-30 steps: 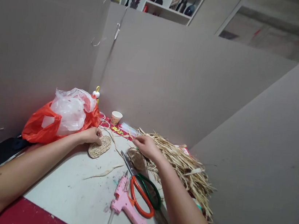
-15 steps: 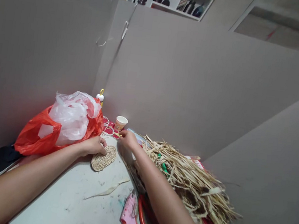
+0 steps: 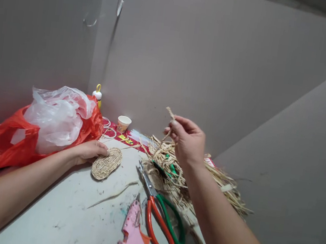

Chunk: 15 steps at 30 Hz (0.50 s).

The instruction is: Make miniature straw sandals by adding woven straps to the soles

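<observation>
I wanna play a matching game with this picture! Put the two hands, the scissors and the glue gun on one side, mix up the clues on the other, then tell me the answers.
Column one
1. left hand
2. glue gun
3. right hand
4. scissors

Column two
A. pink
B. holding up a straw strand
C. orange and green handles
D. touching the woven mat

Right pairs: 1-D, 2-A, 3-B, 4-C

Looks like small craft workspace, grey walls [image 3: 189, 61] close in: stained white bench [image 3: 78, 219], pink glue gun [image 3: 131, 218], scissors [image 3: 152, 191], straw heap [image 3: 176, 190], coiled straw oval [image 3: 106, 165].
</observation>
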### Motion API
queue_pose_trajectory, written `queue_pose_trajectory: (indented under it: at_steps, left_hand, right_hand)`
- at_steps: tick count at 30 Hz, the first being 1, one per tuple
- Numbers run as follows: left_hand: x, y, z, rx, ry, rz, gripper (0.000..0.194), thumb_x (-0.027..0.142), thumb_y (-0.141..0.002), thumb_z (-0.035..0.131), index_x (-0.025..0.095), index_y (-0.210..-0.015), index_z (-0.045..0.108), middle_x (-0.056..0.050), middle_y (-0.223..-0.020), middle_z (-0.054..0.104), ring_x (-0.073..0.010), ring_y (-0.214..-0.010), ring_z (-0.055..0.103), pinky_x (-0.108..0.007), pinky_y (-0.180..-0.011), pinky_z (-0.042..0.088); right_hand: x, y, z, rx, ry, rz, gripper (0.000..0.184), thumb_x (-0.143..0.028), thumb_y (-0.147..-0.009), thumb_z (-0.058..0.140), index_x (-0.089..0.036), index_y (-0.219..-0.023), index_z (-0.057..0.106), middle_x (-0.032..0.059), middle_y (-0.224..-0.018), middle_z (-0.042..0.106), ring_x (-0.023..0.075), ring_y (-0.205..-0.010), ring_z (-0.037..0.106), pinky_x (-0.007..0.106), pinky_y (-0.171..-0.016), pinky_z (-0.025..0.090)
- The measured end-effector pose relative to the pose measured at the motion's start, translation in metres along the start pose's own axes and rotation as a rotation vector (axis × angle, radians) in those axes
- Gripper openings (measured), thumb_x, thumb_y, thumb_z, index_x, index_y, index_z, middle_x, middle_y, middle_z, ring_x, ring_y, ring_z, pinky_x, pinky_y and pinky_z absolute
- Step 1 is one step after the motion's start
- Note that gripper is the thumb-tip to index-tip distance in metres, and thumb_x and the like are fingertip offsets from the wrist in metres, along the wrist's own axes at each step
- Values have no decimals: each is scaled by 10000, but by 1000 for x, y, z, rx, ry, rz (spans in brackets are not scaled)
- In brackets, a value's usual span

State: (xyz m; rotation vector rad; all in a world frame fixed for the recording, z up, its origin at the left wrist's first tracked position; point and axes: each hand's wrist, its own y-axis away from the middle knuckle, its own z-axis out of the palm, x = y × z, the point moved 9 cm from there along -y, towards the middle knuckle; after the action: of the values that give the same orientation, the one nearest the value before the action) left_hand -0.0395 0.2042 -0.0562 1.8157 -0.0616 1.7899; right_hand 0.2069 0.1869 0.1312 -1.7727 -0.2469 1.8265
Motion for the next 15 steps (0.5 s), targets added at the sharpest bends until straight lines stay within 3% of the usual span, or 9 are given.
queue_pose_trajectory:
  at_steps: [3, 6, 10, 13, 15]
  left_hand:
    - [0, -1, -1, 17, 79, 1, 191, 257, -570, 729, 127, -650, 613, 1, -577, 611, -98, -512, 526, -218, -488, 363]
    - [1, 1, 0, 31, 152, 11, 164, 221, -576, 721, 116, -662, 628, -20, -608, 644, -121, -549, 572, -237, -533, 427]
    - [6, 3, 2, 54, 239, 44, 143, 187, -586, 715, 107, -661, 624, -41, -629, 665, -138, -583, 606, -256, -585, 477]
    - [14, 5, 0, 95, 295, 108, 150, 182, -596, 716, 121, -670, 600, -39, -645, 670, -147, -607, 621, -269, -613, 494]
    - [23, 9, -2, 125, 325, 171, 169, 196, -608, 718, 136, -676, 574, -28, -648, 665, -146, -613, 623, -269, -618, 492]
  right_hand:
    - [-31, -16, 1, 127, -201, -100, 102, -146, -682, 662, -191, -762, 619, -69, -610, 590, 68, -492, 567, 250, -553, 516]
    - [-69, -34, 9, 171, -284, -135, 120, -55, -743, 592, -170, -710, 598, -70, -537, 569, 50, -448, 522, 233, -531, 492]
    - [-121, -42, 9, 258, -299, -295, 260, -12, -809, 496, -186, -620, 535, -109, -409, 466, 26, -343, 399, 180, -363, 227]
    - [-135, -33, 16, 165, -169, -396, 220, -85, -800, 579, -177, -600, 569, -111, -390, 428, 21, -309, 313, 208, -354, 136]
    - [-117, -21, 26, 40, -7, -325, 116, -133, -748, 674, -162, -641, 642, -104, -388, 421, 28, -320, 310, 205, -346, 188]
